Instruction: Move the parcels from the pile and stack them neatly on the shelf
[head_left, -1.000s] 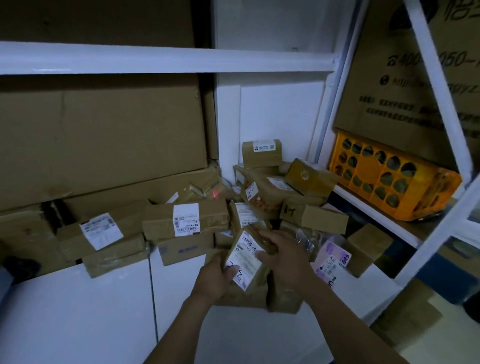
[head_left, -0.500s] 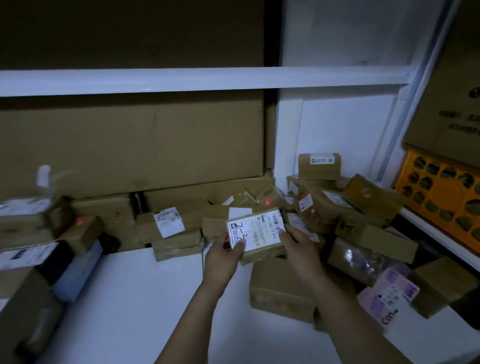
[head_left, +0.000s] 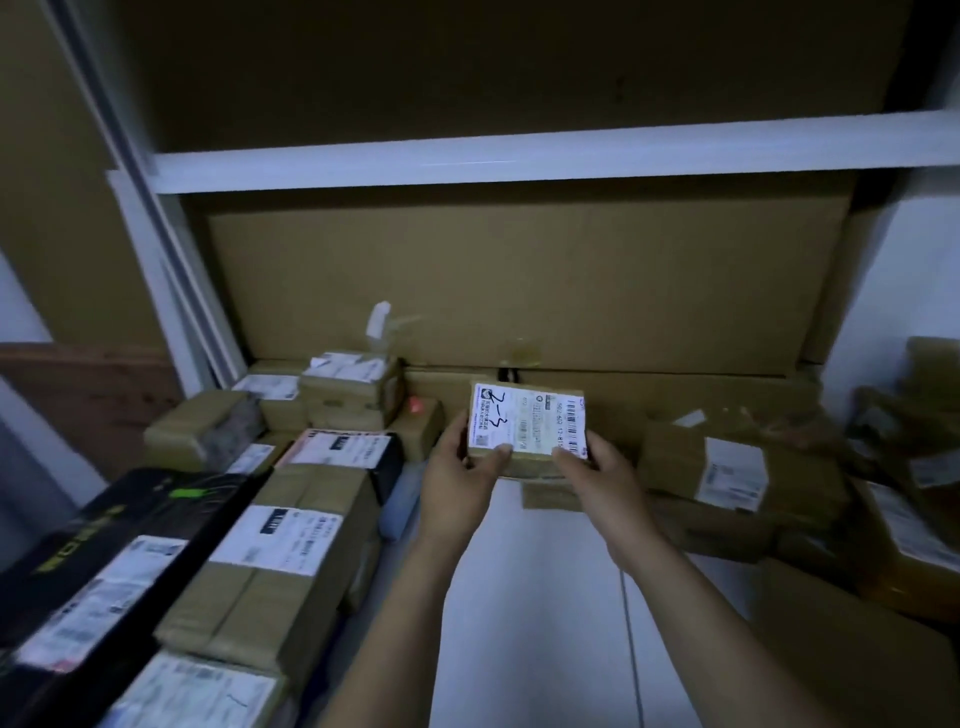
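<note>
While both hands, left (head_left: 457, 475) & right (head_left: 597, 483), grip a small parcel (head_left: 527, 428) above bare white shelf (head_left: 519, 597), stacked boxes (head_left: 291, 540) crowd left, loose pile (head_left: 737, 478) right.

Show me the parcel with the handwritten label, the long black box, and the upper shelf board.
parcel with the handwritten label (head_left: 527, 423), head view, middle of its white label.
long black box (head_left: 156, 512), head view, bare black top face.
upper shelf board (head_left: 519, 161), head view, white front edge.
</note>
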